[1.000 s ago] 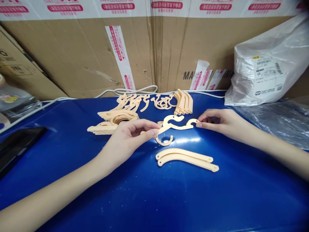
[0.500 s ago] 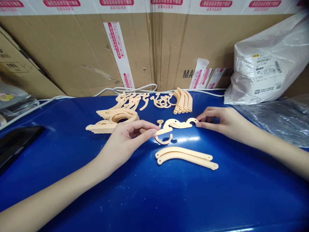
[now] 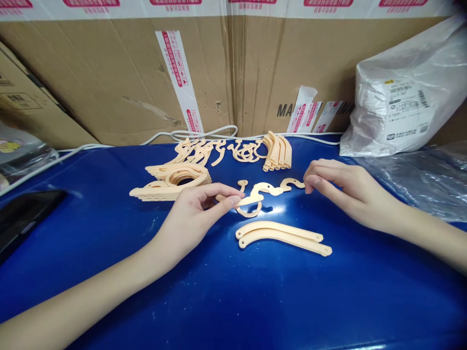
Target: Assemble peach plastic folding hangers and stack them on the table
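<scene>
Between its thumb and fingers, my left hand (image 3: 199,209) pinches one end of an S-shaped cream hanger piece (image 3: 269,187), held just above the blue table. A second curved cream piece (image 3: 290,182) joins or overlaps its right end; which, I cannot tell. My right hand (image 3: 339,187) is closed, fingers curled, at the far tip of that second piece. Its fingertips are partly hidden, so the grip there is unclear. Under the left hand's piece lies a cream hook (image 3: 251,212). Two long curved cream arms (image 3: 282,236) lie side by side nearer me.
Behind are a stack of cream frames (image 3: 168,182), loose S-shaped pieces (image 3: 199,150), hooks (image 3: 244,153) and a row of curved arms (image 3: 278,150). A black phone (image 3: 29,214) lies left, a white parcel bag (image 3: 394,97) right. Cardboard boxes (image 3: 120,73) and a white cable (image 3: 204,133) border the back.
My right hand has shifted slightly right and its fingers have curled in more. The second curved piece has slid right, showing more of its hook shape. My left hand keeps its pinch.
</scene>
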Available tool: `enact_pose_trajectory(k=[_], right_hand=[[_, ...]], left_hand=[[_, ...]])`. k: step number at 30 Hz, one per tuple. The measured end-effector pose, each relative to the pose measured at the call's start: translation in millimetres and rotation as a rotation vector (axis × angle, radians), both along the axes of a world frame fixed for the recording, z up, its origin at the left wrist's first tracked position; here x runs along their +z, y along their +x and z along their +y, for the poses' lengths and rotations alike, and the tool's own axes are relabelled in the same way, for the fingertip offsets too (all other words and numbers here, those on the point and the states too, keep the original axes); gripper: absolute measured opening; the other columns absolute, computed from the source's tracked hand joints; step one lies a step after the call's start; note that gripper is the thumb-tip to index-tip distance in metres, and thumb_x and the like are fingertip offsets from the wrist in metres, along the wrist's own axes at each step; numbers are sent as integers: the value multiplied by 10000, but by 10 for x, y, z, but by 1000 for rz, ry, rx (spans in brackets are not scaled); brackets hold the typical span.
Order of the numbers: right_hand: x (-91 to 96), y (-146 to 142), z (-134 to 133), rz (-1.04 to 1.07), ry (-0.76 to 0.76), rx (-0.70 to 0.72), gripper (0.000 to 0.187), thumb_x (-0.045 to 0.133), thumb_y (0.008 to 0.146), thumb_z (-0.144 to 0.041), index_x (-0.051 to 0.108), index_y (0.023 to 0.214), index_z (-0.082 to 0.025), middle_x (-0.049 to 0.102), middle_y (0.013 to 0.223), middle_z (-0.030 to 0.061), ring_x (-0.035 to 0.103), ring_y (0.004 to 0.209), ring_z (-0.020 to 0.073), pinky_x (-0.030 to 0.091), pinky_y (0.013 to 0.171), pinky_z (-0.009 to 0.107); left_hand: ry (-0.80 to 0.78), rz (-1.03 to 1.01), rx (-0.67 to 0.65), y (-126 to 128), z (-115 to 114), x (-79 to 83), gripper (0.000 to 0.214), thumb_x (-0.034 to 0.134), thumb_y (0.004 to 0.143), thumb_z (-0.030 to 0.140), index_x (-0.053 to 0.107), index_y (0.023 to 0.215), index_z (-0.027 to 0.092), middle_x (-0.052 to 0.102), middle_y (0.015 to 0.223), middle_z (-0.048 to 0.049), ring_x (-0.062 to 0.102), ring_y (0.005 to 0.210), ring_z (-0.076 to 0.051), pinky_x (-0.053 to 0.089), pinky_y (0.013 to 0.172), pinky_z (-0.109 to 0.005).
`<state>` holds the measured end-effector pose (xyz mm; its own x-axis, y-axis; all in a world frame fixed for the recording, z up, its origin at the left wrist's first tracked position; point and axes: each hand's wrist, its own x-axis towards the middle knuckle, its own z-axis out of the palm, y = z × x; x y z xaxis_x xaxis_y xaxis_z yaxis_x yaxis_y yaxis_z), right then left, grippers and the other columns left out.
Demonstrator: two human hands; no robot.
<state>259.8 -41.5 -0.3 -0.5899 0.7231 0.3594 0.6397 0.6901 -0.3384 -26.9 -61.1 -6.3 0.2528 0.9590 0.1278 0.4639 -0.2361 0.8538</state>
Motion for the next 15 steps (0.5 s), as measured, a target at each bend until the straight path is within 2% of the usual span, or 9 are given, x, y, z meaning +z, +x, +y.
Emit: enact_pose_trajectory(k=[2, 4, 7, 9, 11, 15], right_hand=[[3, -35, -53, -19, 63, 35, 309, 358, 994, -249, 536, 744, -211, 595, 742, 30, 557, 733, 185, 419, 709, 359], [-7, -65, -90, -34, 117, 68, 252, 378, 974, -209, 555, 795, -213, 629, 788, 34, 579, 758, 189, 423, 714, 360], [-38, -117, -128, -43, 181, 56, 156, 477, 957, -231, 612, 1034, -217, 688, 993, 61, 628, 923, 214, 462, 793, 362], [-61, -156, -153, -58, 222, 41, 231, 565, 939, -304, 606, 1148, -214, 692, 1076, 72, 630, 978, 224, 476, 823, 361], [-80, -193, -178, -100, 274, 48, 274, 602, 927, -333, 614, 1169, -205, 701, 1068, 70, 637, 929, 214, 477, 790, 357], [-91, -230, -219, -173, 367, 42, 215, 574, 944, -273, 658, 1122, -187, 722, 980, 60, 631, 816, 198, 454, 706, 357]], left_hand=[[-11, -34, -11, 9, -17, -11, 164, 699, 821, 362, 765, 867, 219, 759, 795, -4, 649, 696, -149, 501, 615, -239], [-13, -57, -20, 20, -36, -26, 138, 700, 824, 340, 763, 863, 224, 755, 784, 9, 644, 686, -137, 490, 608, -228], [-2, -60, -44, 53, -66, -43, 108, 689, 839, 309, 765, 863, 236, 747, 774, 27, 625, 664, -123, 466, 585, -218], [-1, -55, -69, 87, -90, -44, 98, 683, 848, 292, 766, 861, 241, 738, 761, 36, 612, 649, -116, 453, 573, -216], [-2, -49, -91, 121, -115, -38, 97, 676, 857, 281, 765, 864, 243, 725, 742, 44, 591, 624, -105, 435, 555, -212], [58, 6, -139, 154, -157, -27, 107, 651, 882, 261, 756, 878, 244, 701, 718, 54, 554, 593, -95, 408, 542, -220]])
